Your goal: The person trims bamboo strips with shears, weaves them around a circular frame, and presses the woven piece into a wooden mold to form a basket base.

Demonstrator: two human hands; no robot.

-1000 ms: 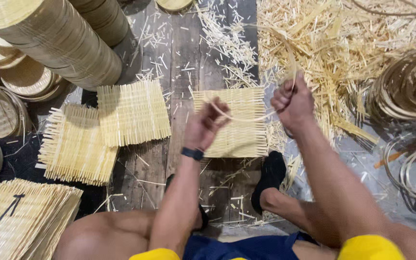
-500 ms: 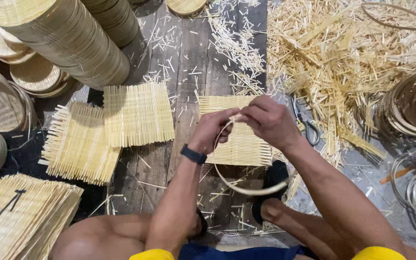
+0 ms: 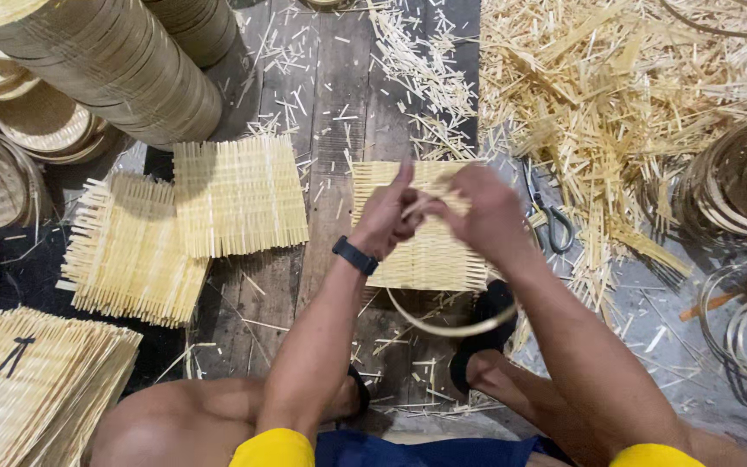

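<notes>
I see my left hand (image 3: 388, 220) and right hand (image 3: 484, 210) both clenched on the thin pale bamboo strip loop (image 3: 451, 327), above the square woven bamboo mat (image 3: 425, 259).

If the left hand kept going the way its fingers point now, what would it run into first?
The left hand points up and right, toward the right hand, which it nearly touches where both grip the bent bamboo strip. So likely the right hand first; the woven mat lies below, though depth is unclear.
</notes>
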